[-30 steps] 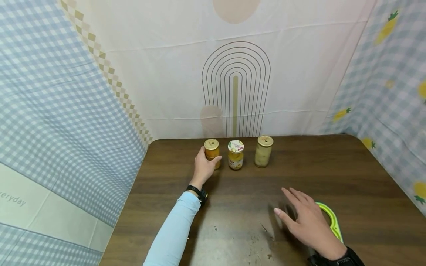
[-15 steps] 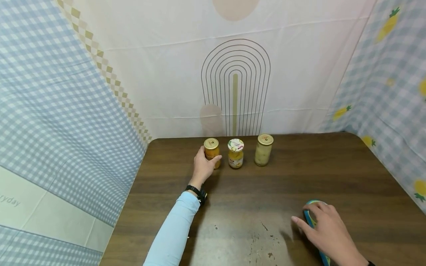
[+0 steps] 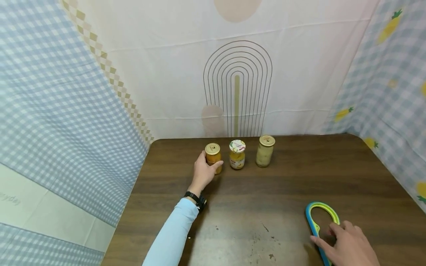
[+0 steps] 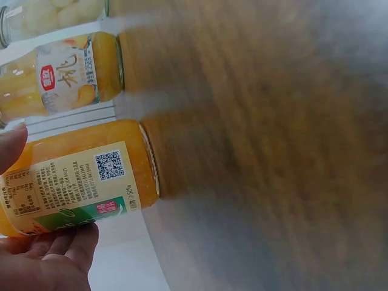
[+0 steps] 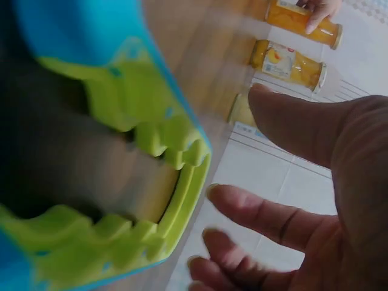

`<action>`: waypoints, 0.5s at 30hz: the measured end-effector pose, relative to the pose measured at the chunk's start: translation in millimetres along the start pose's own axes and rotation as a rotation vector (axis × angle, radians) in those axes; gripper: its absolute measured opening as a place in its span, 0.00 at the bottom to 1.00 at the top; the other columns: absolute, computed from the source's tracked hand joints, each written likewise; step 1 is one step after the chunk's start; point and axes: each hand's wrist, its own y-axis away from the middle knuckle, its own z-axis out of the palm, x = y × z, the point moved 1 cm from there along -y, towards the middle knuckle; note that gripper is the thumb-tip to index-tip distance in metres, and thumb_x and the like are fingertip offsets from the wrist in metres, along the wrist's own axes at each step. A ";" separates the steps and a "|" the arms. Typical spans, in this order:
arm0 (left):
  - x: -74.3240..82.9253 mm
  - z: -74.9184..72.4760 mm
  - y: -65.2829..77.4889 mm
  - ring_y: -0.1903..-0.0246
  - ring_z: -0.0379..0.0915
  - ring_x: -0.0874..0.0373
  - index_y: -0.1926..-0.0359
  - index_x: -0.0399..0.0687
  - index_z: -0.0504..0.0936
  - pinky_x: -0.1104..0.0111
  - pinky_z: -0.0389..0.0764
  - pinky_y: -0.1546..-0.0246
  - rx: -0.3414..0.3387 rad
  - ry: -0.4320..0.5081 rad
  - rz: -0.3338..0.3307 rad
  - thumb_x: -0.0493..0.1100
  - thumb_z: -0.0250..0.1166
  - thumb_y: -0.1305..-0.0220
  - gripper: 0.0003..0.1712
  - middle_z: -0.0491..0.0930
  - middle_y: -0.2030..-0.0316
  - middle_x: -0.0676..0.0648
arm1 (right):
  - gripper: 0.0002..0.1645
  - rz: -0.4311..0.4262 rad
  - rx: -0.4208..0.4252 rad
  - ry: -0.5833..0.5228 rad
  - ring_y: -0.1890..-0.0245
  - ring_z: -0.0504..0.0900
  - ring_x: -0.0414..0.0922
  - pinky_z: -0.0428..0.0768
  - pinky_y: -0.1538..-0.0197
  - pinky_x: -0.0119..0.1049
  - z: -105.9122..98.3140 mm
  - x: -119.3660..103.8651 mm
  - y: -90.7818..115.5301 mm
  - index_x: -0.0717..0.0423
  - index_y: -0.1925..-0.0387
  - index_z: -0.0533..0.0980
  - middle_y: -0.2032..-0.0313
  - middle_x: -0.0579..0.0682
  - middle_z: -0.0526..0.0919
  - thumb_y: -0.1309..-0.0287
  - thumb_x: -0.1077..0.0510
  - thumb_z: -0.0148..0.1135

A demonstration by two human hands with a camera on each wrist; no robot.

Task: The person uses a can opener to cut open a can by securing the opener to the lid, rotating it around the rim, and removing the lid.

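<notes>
My left hand [image 3: 203, 171] grips a glass jar of orange fruit [image 4: 79, 176] with a gold lid, thumb on one side and fingers on the other. To its right stand a jar of yellow fruit [image 3: 237, 159] with a patterned white lid and a taller jar of pale fruit [image 3: 264, 153] with a gold lid. At the front right lies a blue and green jar opener [image 3: 311, 218] with toothed inner edges. My right hand [image 3: 349, 245] is over its lower part, thumb and fingers apart. In the right wrist view they do not close round the jar opener [image 5: 139, 91].
The brown wooden table [image 3: 286, 184] ends at a white printed cloth [image 3: 173, 81] behind the jars. Checked cloths hang at both sides. Dark scuff marks [image 3: 266, 244] show on the tabletop near the front.
The orange jar in my left hand has come slightly toward me. My right hand has moved right and nearer, uncovering the jar opener's loop; the opener has turned to show its blue side.
</notes>
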 end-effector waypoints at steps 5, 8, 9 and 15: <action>2.6 -0.8 9.6 0.42 0.77 0.49 0.37 0.45 0.72 0.51 0.78 0.39 -0.022 0.003 -0.001 0.50 0.76 0.39 0.34 0.80 0.43 0.42 | 0.42 0.036 -0.061 0.017 0.68 0.73 0.55 0.76 0.70 0.50 10.3 12.8 4.2 0.52 0.71 0.75 0.66 0.65 0.72 0.53 0.17 0.63; 2.9 -2.2 13.7 0.43 0.77 0.49 0.38 0.46 0.73 0.51 0.78 0.40 -0.014 0.000 0.009 0.50 0.76 0.39 0.33 0.80 0.44 0.42 | 0.43 0.054 -0.095 0.037 0.67 0.73 0.58 0.76 0.68 0.52 17.8 16.1 6.5 0.50 0.72 0.74 0.64 0.70 0.72 0.55 0.15 0.60; 2.6 -2.6 15.0 0.43 0.77 0.49 0.38 0.46 0.73 0.51 0.79 0.40 -0.013 -0.003 0.011 0.50 0.76 0.40 0.33 0.80 0.44 0.42 | 0.44 0.063 -0.105 0.040 0.67 0.73 0.60 0.76 0.68 0.54 20.0 16.8 7.5 0.50 0.72 0.74 0.62 0.72 0.71 0.56 0.14 0.60; 0.4 -4.2 23.6 0.43 0.78 0.48 0.38 0.46 0.73 0.51 0.79 0.40 -0.024 -0.012 0.005 0.50 0.77 0.41 0.34 0.81 0.44 0.42 | 0.41 0.155 -0.079 0.010 0.64 0.74 0.69 0.76 0.66 0.58 29.6 21.0 13.1 0.50 0.72 0.75 0.58 0.77 0.68 0.57 0.16 0.64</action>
